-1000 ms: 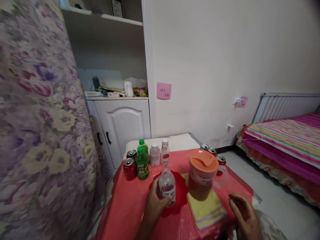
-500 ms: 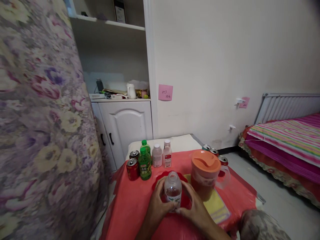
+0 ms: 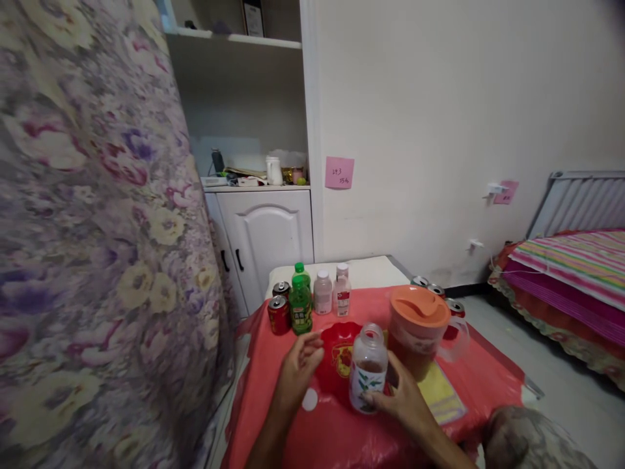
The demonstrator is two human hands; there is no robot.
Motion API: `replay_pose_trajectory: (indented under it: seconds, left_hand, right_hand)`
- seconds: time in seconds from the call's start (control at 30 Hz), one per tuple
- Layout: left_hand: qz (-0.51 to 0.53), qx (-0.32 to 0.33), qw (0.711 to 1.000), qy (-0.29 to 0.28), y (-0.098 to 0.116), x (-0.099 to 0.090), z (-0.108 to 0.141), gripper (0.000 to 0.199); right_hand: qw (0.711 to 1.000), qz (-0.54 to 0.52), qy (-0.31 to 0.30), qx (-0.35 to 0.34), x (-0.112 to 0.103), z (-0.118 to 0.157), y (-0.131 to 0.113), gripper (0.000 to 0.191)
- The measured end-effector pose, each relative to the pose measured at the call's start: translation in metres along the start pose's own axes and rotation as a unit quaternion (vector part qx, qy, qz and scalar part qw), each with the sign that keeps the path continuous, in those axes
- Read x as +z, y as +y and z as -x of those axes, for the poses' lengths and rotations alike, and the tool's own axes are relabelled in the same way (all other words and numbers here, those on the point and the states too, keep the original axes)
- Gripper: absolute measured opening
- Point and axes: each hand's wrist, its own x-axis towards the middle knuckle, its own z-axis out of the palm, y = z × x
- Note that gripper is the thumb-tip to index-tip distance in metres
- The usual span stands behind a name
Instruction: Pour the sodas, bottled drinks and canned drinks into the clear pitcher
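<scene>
My right hand (image 3: 401,394) grips a clear, uncapped plastic bottle (image 3: 368,371) with a green-leaf label and some brown contents, from its right side. The bottle is upright, in front of part of a red scalloped plate (image 3: 328,378) with a gold design. To the left of the plate, my left hand (image 3: 299,365) holds nothing, its fingers loosely bent and apart. A white round lid (image 3: 309,399) lies on the red tablecloth close to that hand. Right of the bottle stands a clear pitcher (image 3: 415,339) with an orange lid, holding brown liquid.
At the back left are red cans (image 3: 279,315), green bottles (image 3: 301,306) and pale, white-capped bottles (image 3: 323,293). More cans (image 3: 455,309) stand behind the pitcher. A yellow cloth (image 3: 442,394) lies by the pitcher. A floral curtain (image 3: 107,228) hangs at left.
My left hand has let go of the bottle and moved left. My right hand has shifted the bottle right, uncovering more of the plate. The white lid now shows. The view has turned slightly left.
</scene>
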Motion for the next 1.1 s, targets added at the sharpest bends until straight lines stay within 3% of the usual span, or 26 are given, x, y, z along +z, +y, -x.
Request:
replay_pose_trajectory:
  seconds: [0.13, 0.33, 0.43, 0.57, 0.7, 0.83, 0.97, 1.1]
  left_hand:
    - [-0.127, -0.032, 0.991, -0.007, -0.022, -0.016, 0.011, 0.030]
    - [-0.294, -0.086, 0.949, -0.070, -0.044, 0.012, 0.038, 0.044]
    - [-0.317, -0.086, 0.941, -0.080, -0.044, 0.017, 0.040, 0.038]
    - [-0.292, -0.072, 0.951, -0.066, -0.037, 0.007, 0.035, 0.030]
    - [-0.203, -0.040, 0.976, -0.070, -0.010, 0.001, 0.042, 0.035]
    - [-0.005, 0.001, 0.997, -0.078, 0.046, 0.013, 0.065, 0.047]
    - [-0.045, 0.072, 0.995, -0.057, 0.101, 0.027, 0.084, 0.043]
    - [-0.114, 0.098, 0.987, -0.059, 0.128, 0.037, 0.091, 0.041]
  right_hand:
    - [0.999, -0.031, -0.009, 0.030, -0.010, 0.013, 0.003, 0.064]
    - [0.998, -0.036, 0.016, 0.053, -0.013, 0.029, 0.008, 0.067]
    - [0.998, -0.023, 0.024, 0.044, -0.014, 0.034, 0.005, 0.069]
    - [0.999, -0.020, -0.004, 0.039, -0.021, 0.041, 0.000, 0.069]
    - [0.999, -0.003, -0.034, 0.026, -0.028, 0.049, 0.003, 0.076]
    - [0.999, 0.025, -0.046, 0.014, -0.031, 0.059, 0.006, 0.078]
    - [0.997, 0.038, -0.067, -0.008, -0.034, 0.068, -0.003, 0.079]
    - [0.994, 0.058, -0.093, -0.023, -0.040, 0.077, -0.016, 0.077]
